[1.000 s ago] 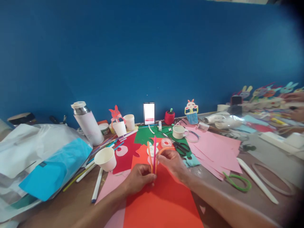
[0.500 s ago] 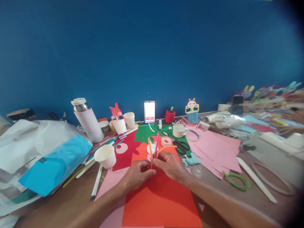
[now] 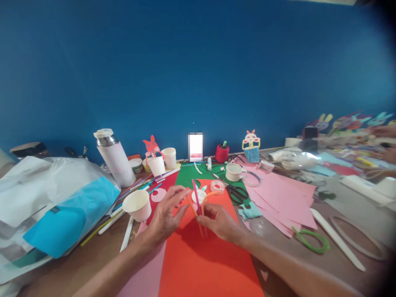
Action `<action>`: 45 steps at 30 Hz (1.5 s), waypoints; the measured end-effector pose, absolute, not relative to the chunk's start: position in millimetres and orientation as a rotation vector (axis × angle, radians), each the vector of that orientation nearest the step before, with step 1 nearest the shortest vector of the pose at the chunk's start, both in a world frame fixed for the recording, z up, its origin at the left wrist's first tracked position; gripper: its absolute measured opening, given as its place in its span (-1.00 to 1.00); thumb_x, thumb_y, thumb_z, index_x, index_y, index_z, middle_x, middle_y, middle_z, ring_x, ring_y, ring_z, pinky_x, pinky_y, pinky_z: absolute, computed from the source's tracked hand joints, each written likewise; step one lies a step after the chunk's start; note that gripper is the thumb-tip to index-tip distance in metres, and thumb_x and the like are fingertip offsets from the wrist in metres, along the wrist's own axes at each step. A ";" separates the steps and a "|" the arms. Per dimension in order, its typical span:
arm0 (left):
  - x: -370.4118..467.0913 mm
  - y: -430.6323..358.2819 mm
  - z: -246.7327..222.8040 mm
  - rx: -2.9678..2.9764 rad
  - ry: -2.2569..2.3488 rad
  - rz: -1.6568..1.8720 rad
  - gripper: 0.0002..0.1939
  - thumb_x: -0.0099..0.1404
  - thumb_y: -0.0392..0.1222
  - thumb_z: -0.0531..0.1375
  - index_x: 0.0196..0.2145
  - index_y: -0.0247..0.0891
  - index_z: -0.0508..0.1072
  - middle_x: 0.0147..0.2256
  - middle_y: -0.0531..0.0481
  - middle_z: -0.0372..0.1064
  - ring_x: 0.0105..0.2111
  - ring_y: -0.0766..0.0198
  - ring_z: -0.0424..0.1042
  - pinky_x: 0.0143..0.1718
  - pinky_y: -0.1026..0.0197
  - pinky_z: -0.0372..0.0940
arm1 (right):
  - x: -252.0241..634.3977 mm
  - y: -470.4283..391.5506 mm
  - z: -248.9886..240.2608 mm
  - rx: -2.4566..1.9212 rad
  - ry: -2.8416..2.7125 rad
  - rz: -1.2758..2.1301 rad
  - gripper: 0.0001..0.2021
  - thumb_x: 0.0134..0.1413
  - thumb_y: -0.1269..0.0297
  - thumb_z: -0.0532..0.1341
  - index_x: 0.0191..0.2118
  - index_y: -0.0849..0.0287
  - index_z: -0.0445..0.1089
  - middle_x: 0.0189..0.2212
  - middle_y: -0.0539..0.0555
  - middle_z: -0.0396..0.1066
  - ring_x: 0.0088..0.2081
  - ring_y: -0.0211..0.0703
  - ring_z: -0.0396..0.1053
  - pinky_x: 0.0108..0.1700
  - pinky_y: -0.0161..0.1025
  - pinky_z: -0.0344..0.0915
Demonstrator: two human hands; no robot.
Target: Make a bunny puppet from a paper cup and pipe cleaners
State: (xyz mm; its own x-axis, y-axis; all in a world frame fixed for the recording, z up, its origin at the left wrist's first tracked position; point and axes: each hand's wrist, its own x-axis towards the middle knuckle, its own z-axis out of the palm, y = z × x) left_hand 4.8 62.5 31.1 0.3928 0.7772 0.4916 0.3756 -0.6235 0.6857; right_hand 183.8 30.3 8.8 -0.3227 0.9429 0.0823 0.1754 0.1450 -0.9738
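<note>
Strips (image 3: 196,194), orng/magenta | R hand (image 3: 219,222): thumb+fingers pinching 'em | L hand (image 3: 167,212): fingers spread, beside strips

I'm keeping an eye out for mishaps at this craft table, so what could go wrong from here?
The right hand seems to be the main grip on the magenta strip and orange strips, so they could slip or fan apart. The left hand, fingers spread, is near the open white cup; a sideways sweep might tip it.
</note>
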 end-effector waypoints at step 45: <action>7.5 55.1 28.4 2.333 1.207 1.000 -0.77 0.25 -0.22 -0.04 -0.32 -0.23 0.41 -0.47 0.01 0.40 -0.45 0.34 0.37 -0.40 0.34 0.22 | 176.1 28.3 -4.8 -1.229 -1.683 1.117 -0.79 -0.03 0.20 0.12 -0.53 0.23 0.22 -0.62 -0.10 0.08 -0.56 -0.38 0.02 -0.54 -0.40 -0.02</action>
